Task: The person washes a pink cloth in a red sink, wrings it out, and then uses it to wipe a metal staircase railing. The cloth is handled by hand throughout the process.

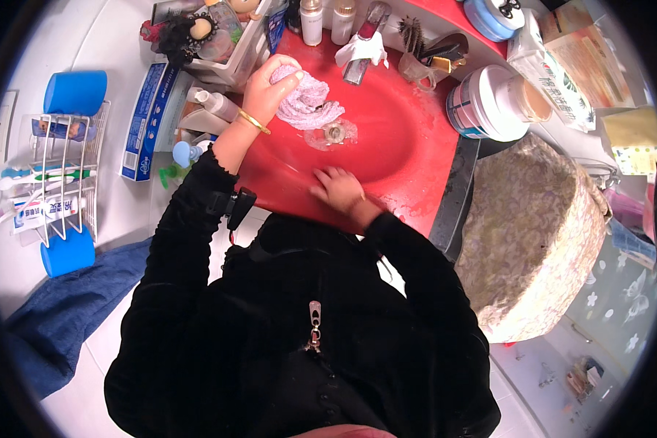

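Observation:
My left hand (268, 87), with a gold bangle at the wrist, grips a bunched pale pink cloth (306, 98) at the left side of a red washbasin (394, 142). The cloth's lower folds hang down beside the metal drain (334, 131), where a little water sits. My right hand (340, 190) holds nothing; it rests palm down on the basin's near side, fingers slightly apart. A metal tap (356, 71) reaches over the basin from the far edge, with a white cloth (369, 48) wrapped about it.
Two bottles (311, 24) stand behind the basin, left of the tap. A hairbrush (411, 35) and a white tub (484, 104) are at right, near a patterned fabric cover (531, 241). Leftward are a toothpaste box (145, 120), a pump bottle (189, 153) and a wire rack (68, 175).

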`<state>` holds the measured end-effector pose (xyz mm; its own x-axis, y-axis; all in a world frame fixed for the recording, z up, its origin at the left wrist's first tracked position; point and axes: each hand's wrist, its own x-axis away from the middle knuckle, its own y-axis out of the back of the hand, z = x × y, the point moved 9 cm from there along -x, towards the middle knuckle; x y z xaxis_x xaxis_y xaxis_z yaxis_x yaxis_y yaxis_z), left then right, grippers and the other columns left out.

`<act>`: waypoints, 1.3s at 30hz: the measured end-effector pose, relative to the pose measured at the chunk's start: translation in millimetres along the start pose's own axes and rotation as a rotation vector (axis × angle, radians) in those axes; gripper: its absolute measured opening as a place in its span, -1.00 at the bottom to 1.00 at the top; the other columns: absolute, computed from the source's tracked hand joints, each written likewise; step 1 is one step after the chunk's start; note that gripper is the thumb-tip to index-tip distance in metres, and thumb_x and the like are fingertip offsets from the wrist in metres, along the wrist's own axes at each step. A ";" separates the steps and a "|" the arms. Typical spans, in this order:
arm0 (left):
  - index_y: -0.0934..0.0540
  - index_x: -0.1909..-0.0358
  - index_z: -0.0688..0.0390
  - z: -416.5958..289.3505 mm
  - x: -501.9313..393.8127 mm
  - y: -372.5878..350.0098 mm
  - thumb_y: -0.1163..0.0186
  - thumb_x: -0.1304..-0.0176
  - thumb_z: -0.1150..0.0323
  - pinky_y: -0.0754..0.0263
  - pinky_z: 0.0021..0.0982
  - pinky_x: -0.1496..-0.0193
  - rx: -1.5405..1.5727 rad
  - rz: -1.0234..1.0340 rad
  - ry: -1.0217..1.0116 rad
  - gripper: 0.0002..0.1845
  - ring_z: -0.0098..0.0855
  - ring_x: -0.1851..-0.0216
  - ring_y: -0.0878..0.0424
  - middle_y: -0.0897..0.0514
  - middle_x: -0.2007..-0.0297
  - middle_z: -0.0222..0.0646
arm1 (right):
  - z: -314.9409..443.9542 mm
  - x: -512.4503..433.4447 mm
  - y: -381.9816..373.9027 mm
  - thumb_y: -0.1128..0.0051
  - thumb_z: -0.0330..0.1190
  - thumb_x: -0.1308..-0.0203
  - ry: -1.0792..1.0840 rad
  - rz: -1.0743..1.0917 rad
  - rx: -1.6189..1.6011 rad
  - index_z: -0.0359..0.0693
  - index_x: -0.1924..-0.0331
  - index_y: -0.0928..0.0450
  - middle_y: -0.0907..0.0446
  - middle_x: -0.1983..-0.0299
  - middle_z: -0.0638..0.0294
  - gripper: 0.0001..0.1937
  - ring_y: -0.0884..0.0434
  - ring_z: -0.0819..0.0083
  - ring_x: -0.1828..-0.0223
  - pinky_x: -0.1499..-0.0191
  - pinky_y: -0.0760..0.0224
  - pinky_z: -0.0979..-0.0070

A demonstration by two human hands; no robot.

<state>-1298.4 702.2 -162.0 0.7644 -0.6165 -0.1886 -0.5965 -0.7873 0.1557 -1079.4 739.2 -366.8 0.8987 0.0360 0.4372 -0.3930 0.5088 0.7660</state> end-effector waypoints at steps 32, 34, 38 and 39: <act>-0.62 0.29 0.22 6.4 -122.9 -117.7 -0.18 -0.21 0.18 -0.48 -0.43 0.20 0.352 0.416 0.541 -0.72 -0.46 0.34 -0.64 -0.70 0.35 -0.33 | -86.1 -129.2 130.0 0.12 -0.26 -0.32 -0.036 -0.375 -1.776 -0.28 -0.04 -0.45 -0.62 0.12 0.14 -0.67 -0.62 0.33 0.17 0.14 -0.51 0.40; -0.63 0.29 0.25 6.2 -125.8 -117.1 -0.17 -0.21 0.18 -0.48 -0.44 0.25 0.236 0.437 0.504 -0.71 -0.47 0.38 -0.64 -0.69 0.37 -0.32 | -92.8 -128.3 130.8 0.13 -0.26 -0.33 -0.049 -0.374 -1.748 -0.28 -0.05 -0.45 -0.61 0.11 0.14 -0.67 -0.62 0.32 0.16 0.13 -0.52 0.39; -0.57 0.13 0.34 -7.5 -129.5 -114.6 -0.17 -0.15 0.14 -0.49 -0.44 0.24 -0.165 0.466 0.361 -0.56 -0.45 0.36 -0.64 -0.68 0.39 -0.27 | -93.2 -125.7 134.8 0.14 -0.26 -0.33 -0.066 -0.361 -1.712 -0.28 -0.06 -0.44 -0.61 0.10 0.14 -0.66 -0.62 0.32 0.13 0.11 -0.52 0.38; -0.51 0.03 0.34 -22.2 -134.1 -112.1 -0.18 -0.13 0.11 -0.49 -0.41 0.21 -0.283 0.425 0.218 -0.49 -0.39 0.32 -0.64 -0.68 0.36 -0.21 | -90.6 -125.8 138.6 0.14 -0.26 -0.34 -0.064 -0.367 -1.714 -0.28 -0.06 -0.44 -0.61 0.09 0.13 -0.66 -0.62 0.32 0.12 0.11 -0.52 0.38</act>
<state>-1328.6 873.3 -132.6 0.5217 -0.8403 0.1477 -0.7975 -0.4187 0.4343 -1229.3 883.1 -358.3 0.8610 -0.2881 0.4191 0.4791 0.7359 -0.4785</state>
